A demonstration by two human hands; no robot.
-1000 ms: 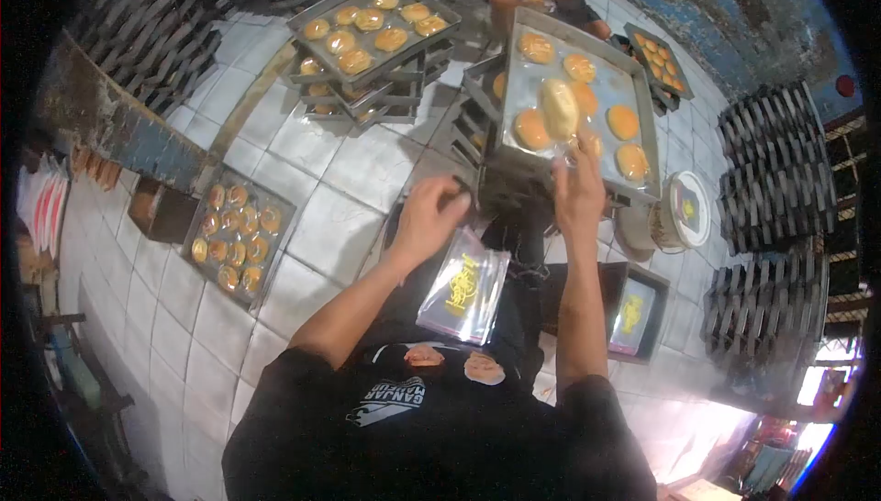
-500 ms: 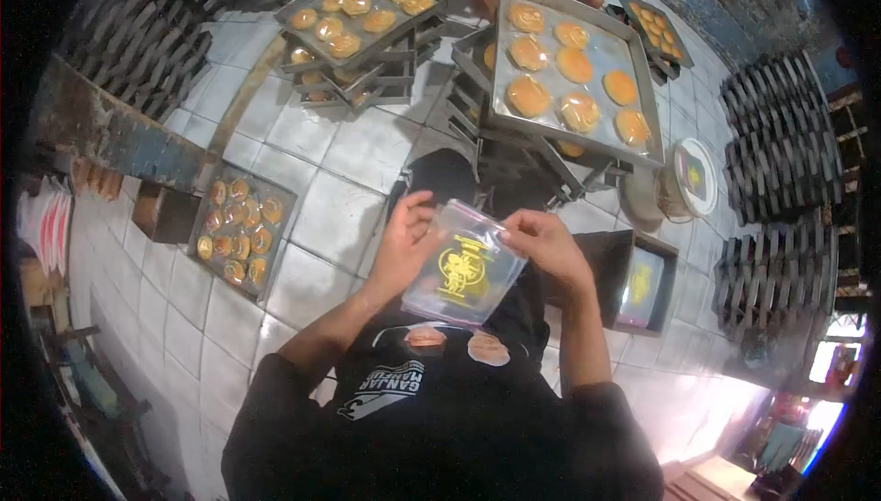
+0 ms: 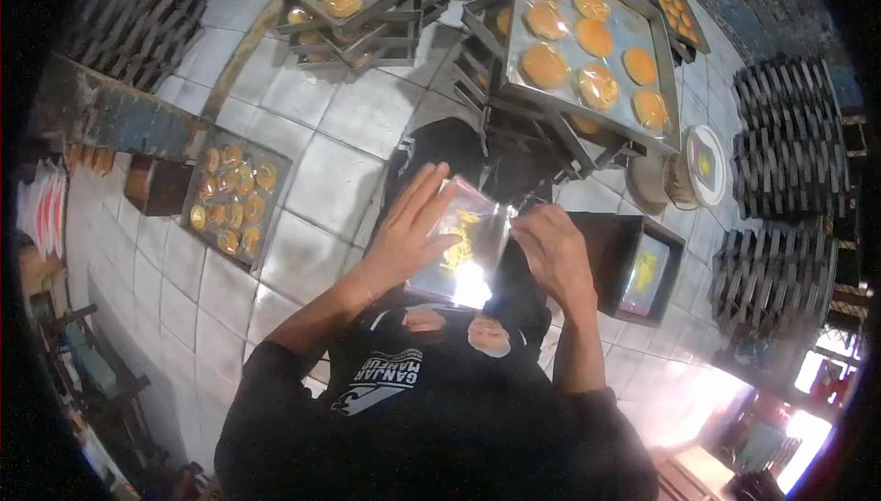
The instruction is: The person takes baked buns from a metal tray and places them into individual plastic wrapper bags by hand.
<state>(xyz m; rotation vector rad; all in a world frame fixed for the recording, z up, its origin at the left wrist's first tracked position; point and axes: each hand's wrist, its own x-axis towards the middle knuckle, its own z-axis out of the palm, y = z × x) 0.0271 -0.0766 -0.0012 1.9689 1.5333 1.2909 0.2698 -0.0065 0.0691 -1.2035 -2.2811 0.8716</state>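
Clear plastic bags [image 3: 463,249] with yellow print lie on my lap, a bright glare on their lower edge. My left hand [image 3: 408,235] rests on their left side, fingers stretched out. At the upper right corner of the bags, my right hand [image 3: 553,249] pinches the plastic between thumb and fingers. Ahead of my right hand, a metal tray [image 3: 674,88] holds several round buns [image 3: 595,38] on top of a stack of trays.
Another stack of bun trays [image 3: 367,5] stands at the upper left. A bun tray [image 3: 266,226] lies on the floor at left. To the right are a box [image 3: 670,285] with printed plastic inside, a lidded bucket [image 3: 702,166] and stacked dark trays [image 3: 785,143].
My right hand has come back from the bun tray to the bags on my lap. My left hand has moved onto the bags and its fingers have straightened.
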